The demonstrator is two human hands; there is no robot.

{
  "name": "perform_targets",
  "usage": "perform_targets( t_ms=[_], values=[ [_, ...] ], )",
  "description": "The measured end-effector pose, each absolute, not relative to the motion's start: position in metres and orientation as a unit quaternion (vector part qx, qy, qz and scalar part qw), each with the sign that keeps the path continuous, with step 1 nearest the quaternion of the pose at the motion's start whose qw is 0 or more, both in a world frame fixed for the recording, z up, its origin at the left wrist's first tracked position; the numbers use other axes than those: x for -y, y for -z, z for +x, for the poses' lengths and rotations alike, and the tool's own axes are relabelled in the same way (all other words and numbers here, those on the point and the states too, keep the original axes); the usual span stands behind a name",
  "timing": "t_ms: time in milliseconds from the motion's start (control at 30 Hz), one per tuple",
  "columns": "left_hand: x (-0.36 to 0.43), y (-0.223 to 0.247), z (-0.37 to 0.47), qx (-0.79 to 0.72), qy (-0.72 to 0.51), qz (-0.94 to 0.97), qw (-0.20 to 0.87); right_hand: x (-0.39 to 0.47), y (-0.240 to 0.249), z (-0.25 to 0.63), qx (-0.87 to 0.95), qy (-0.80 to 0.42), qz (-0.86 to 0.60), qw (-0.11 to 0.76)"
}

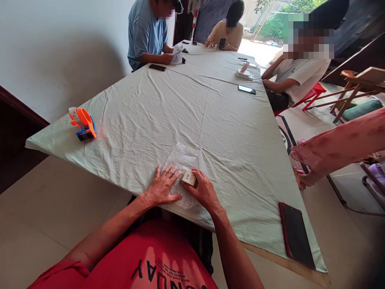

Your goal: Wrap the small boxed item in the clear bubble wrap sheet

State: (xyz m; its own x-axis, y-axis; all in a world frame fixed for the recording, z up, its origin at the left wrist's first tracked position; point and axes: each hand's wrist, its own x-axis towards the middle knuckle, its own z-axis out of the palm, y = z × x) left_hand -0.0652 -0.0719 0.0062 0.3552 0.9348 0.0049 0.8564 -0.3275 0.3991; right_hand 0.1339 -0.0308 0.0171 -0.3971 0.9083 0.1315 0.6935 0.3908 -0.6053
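A sheet of clear bubble wrap point(183, 154) lies on the cloth near the table's front edge. Flat on its left part rests my left hand point(162, 185), fingers spread. My right hand point(204, 188) grips a small printed cardboard box point(189, 177) between thumb and fingers, over the middle of the wrap. The box has a pale face with a label and a dark side, partly covered by my fingers. Whether it touches the wrap I cannot tell.
An orange and blue tape dispenser point(86, 123) stands at the left. A red-edged tablet or large phone point(296, 235) lies at the right corner. Further off, a phone point(247, 89) lies on the tablecloth point(144, 108). Three other people sit or stand around the far part.
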Motion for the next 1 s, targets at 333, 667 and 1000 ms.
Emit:
perform_targets(
  t_ms=[333, 667, 1000],
  values=[
    [0.081, -0.02, -0.082, -0.542, -0.16, 0.8, 0.203, 0.066, -0.035, 0.182, 0.802, -0.323, -0.458, 0.21],
    [0.09, -0.025, -0.08, -0.505, -0.178, 0.834, 0.133, 0.071, -0.028, 0.176, 0.808, -0.258, -0.484, 0.216],
    [0.077, -0.029, -0.059, -0.507, -0.252, 0.818, 0.098, 0.062, -0.037, 0.181, 0.737, -0.334, -0.535, 0.245]
  ],
)
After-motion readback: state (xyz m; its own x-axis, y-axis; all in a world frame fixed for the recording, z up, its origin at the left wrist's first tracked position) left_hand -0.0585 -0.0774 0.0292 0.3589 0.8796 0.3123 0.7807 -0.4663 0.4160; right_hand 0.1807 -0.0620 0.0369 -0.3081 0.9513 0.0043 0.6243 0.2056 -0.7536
